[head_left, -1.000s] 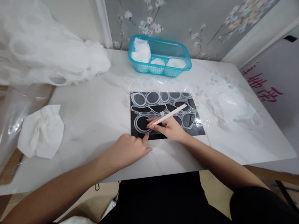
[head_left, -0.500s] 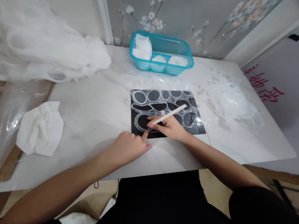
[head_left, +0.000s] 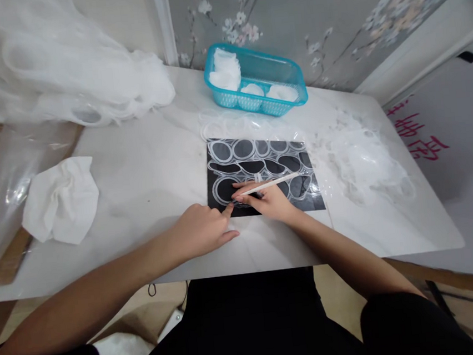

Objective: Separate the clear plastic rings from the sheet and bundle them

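One rumpled white cloth [head_left: 61, 203] lies far left, perhaps kept clear of the work. The left hand [head_left: 201, 225], empty, points its index finger down onto the black sheet [head_left: 306, 205], likely steadying the patterned film [head_left: 255, 158] spread on it. The right hand [head_left: 273, 201] pinches a white stick [head_left: 268, 184], fingers closed pen-style, apparently for control.

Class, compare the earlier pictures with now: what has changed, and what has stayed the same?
The slim white stick in the right hand has tilted, its free end now lower in the picture. Nothing was grasped or released. The left hand, black rectangular patterned sheet and blue plastic basket look unmoved.
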### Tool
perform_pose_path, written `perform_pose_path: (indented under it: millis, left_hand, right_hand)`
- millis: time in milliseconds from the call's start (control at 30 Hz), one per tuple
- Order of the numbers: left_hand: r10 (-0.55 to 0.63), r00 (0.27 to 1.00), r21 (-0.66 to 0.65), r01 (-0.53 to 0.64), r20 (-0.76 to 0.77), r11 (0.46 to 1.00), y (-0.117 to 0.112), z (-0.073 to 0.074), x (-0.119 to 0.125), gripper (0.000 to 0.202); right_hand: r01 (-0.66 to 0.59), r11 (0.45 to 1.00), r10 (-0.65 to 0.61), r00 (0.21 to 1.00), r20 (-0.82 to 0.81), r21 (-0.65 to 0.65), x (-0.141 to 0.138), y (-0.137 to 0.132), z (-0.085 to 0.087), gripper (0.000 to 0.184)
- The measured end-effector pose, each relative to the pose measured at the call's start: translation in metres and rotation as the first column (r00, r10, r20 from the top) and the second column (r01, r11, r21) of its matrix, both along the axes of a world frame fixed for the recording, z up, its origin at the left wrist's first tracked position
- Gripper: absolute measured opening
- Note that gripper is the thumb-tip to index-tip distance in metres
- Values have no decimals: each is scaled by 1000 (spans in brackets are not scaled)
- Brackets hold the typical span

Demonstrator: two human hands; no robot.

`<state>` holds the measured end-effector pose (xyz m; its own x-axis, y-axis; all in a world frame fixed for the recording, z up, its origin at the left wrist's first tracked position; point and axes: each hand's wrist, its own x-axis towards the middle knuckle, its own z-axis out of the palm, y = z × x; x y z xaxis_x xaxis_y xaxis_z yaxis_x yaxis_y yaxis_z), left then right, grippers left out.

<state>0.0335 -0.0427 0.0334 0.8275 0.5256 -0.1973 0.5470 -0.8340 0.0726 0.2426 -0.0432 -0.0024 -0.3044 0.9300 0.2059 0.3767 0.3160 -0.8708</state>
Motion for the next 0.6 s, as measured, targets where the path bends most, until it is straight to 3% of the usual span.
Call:
perform_pose_path:
  millis: [467,600]
  left_hand:
    - [30,999,-119,-27,20,993,5,3,-3,58]
    - [18,999,-121,-14,28,993,7,3,-3,55]
  right_hand:
    - [8,998,-10,999,34,59,-3,-1,2,12]
    - [-80,979,47,984,173,187,0,-6,3,18]
